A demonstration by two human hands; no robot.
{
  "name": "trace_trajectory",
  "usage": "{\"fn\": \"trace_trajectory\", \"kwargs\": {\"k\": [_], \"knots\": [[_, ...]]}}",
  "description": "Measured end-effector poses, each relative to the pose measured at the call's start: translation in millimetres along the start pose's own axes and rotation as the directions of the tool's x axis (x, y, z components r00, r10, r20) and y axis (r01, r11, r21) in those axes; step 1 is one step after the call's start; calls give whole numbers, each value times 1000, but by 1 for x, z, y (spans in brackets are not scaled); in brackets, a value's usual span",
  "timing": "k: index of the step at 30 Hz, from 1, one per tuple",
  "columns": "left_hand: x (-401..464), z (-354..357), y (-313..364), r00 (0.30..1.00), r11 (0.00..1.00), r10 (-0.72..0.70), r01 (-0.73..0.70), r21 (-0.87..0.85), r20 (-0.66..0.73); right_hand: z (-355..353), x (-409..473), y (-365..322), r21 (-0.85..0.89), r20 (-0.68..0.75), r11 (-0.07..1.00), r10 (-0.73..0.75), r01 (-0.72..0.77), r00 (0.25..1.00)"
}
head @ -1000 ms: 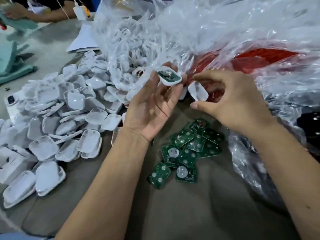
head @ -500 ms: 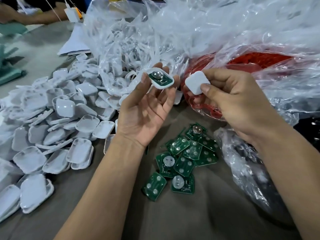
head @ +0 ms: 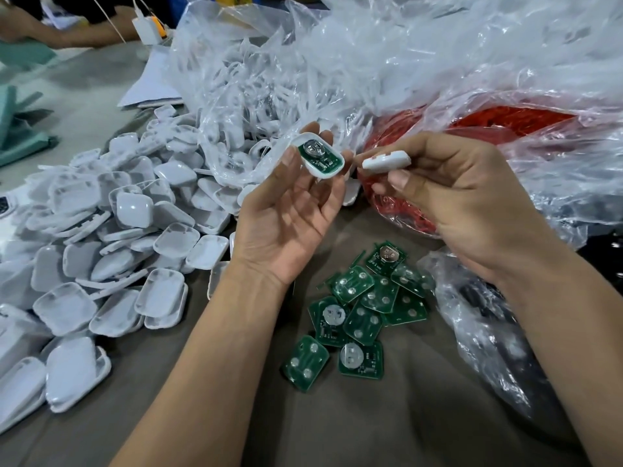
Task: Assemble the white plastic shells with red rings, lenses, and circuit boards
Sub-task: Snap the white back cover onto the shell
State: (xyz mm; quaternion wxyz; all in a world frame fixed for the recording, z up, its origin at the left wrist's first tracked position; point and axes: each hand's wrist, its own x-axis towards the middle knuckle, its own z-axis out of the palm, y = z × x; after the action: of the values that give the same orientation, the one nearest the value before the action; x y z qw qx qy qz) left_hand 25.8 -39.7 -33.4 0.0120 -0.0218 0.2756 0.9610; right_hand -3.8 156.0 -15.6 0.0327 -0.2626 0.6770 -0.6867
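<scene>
Left hand (head: 290, 217) pinches the board-filled white plastic shell (head: 318, 156) open-side up — right hand (head: 448, 197) grips the white cover shell (head: 386, 161) just beside it, seemingly ready for capping.

Bare tabletop (head: 387, 426) lies open between my forearms, below the scatter of circuit boards (head: 362, 308). To my left a heap of white shells (head: 111, 251) blocks that side. Ahead, a clear bag of white parts (head: 256, 96) and a bag of red rings (head: 505, 126) wall off the far edge. Crumpled plastic (head: 488, 332) crowds my right wrist. A narrow gap separates my two grips.
</scene>
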Motion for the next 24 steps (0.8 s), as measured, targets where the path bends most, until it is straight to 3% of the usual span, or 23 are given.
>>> {"fn": "trace_trajectory", "kwargs": {"k": [5, 11, 24], "knots": [[1, -1, 1, 999, 1000, -11, 11, -7, 39, 0, 1, 1, 67, -115, 996, 63, -56, 991], [1, -3, 0, 993, 999, -35, 36, -13, 115, -4, 2, -4, 104, -229, 994, 39, -16, 973], [-2, -1, -2, 926, 982, -170, 186, -15, 336, -1, 1, -5, 217, -156, 963, 193, -156, 969]]}}
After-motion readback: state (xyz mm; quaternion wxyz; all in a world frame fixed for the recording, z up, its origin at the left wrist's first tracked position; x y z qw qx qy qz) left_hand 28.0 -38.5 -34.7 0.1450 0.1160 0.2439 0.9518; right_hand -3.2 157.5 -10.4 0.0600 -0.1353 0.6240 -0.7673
